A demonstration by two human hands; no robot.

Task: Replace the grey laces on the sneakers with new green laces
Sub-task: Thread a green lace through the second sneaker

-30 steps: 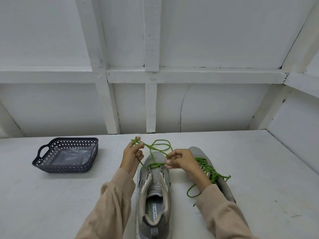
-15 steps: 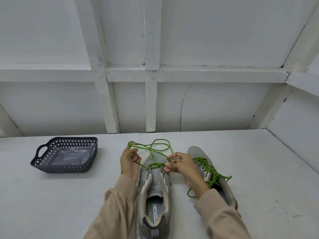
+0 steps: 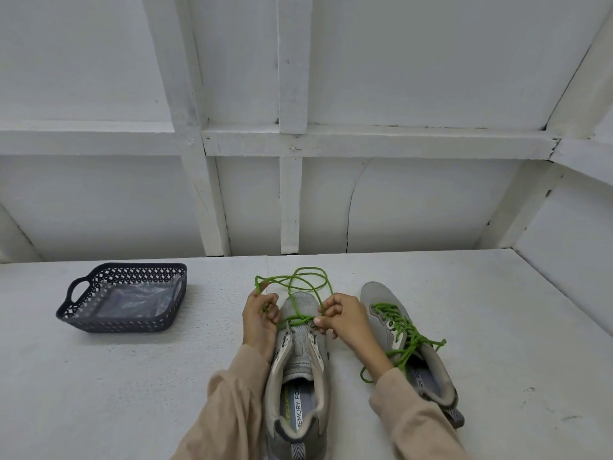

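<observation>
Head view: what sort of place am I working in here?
Probably a bare, purpose-built work booth rather than a home: white-painted table, white board walls braced with battens, and a dark lattice basket.

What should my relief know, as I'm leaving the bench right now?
Left hand grips one end of the lace; right hand pinches the other.
Middle sneaker: green lace crosses only at the toe end, slack looped beyond the toe.
Right sneaker: done, laced in green.
Basket: far left, clear plastic inside.
Left to do: thread the middle sneaker's remaining eyelets.
</observation>
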